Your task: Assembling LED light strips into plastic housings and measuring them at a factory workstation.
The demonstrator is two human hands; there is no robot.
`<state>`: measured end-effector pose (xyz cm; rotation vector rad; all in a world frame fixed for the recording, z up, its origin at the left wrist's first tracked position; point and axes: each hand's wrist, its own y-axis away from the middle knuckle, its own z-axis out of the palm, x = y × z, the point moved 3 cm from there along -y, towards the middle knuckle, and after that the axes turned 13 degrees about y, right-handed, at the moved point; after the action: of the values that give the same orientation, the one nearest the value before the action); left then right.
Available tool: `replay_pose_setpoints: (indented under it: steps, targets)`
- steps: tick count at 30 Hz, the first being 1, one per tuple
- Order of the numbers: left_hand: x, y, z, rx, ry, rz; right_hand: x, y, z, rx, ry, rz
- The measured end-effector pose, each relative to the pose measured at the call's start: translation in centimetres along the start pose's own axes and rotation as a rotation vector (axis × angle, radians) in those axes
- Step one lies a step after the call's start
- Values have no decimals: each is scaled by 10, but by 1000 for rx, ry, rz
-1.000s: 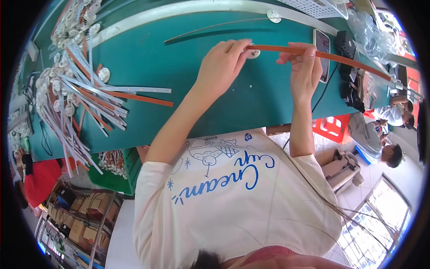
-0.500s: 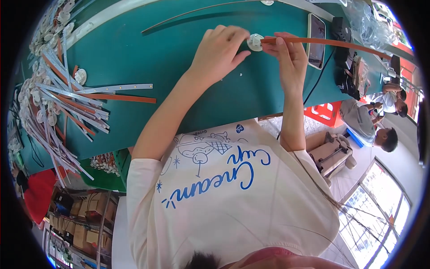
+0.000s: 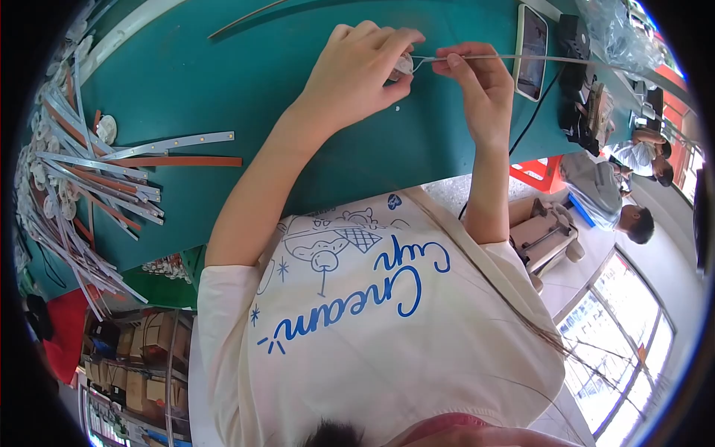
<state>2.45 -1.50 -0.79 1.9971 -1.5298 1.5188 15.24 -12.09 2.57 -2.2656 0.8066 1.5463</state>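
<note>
Left hand [image 3: 356, 78] and right hand [image 3: 477, 78] are raised close together above a green worktop [image 3: 275, 119], sharing one piece of work. The left hand's fingers and thumb curl around a small white disc [image 3: 403, 65], covering part of it. The right hand's thumb and fingers pinch a long, thin strip [image 3: 544, 57] near one end. Between the hands, fine pale wires [image 3: 422, 63] appear to join disc and strip.

Handling this well, I would judge, calls for a light pinch close to the wired end, the disc steadied by its rim, and some slack in the wires so nothing tugs at the joints.

The strip's long axis runs left to right, seen nearly edge-on. Its wired end points toward the left hand; the rest stretches well past the right hand, crossing in front of a phone [image 3: 530, 52]. Which way the disc's face is turned, I cannot tell.

Well to the left of the left hand, silver and orange strips [image 3: 112, 168] fan out from a heap. Far beyond the right hand sits a co-worker [image 3: 592, 182], near a red crate [image 3: 553, 179].
</note>
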Motion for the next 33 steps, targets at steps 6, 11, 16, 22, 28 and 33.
replay_pose_setpoints:
  steps: [6,11,16,22,28,33]
  targets:
    - [12,-3,-10,-100,15,-41,-6,4,-4,-16,91,14]
    - [16,-7,-16,-168,21,-104,-14,8,1,-13,157,43]
    - [19,-10,-24,-127,144,-16,-18,14,5,86,238,69]
    - [12,-6,-16,-156,95,-113,-16,19,10,89,404,77]
    - [13,-7,-16,-167,66,-123,-20,19,9,42,499,29]
    - [13,-5,-17,-140,67,-119,-30,19,12,1,629,-17]
